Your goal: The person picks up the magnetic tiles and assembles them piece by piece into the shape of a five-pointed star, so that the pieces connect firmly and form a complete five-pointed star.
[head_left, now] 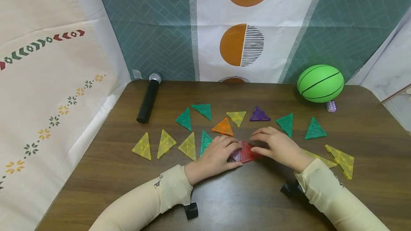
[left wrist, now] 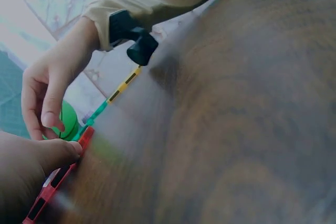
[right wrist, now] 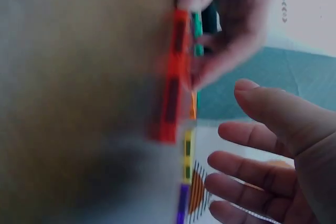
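Red triangular tiles (head_left: 248, 152) lie at the middle of the table, a pinkish one against their left side. Over the left end, the left hand (head_left: 216, 155) has its thumb and fingers around the pinkish tile; in the left wrist view its thumb lies on a red tile edge (left wrist: 46, 195). The right hand (head_left: 278, 148) is at the right end of the red tiles, fingers spread and relaxed. From the right wrist view, the right hand (right wrist: 273, 153) shows a gap between its fingers and the red edge (right wrist: 170, 93).
Behind the hands lie an orange tile (head_left: 223, 127), a purple tile (head_left: 259, 114) and several green ones. Yellow tiles lie at left (head_left: 142, 147) and right (head_left: 343, 160). A black microphone (head_left: 149, 99), a green ball (head_left: 320, 83) and a lilac block (head_left: 331, 106) are farther back.
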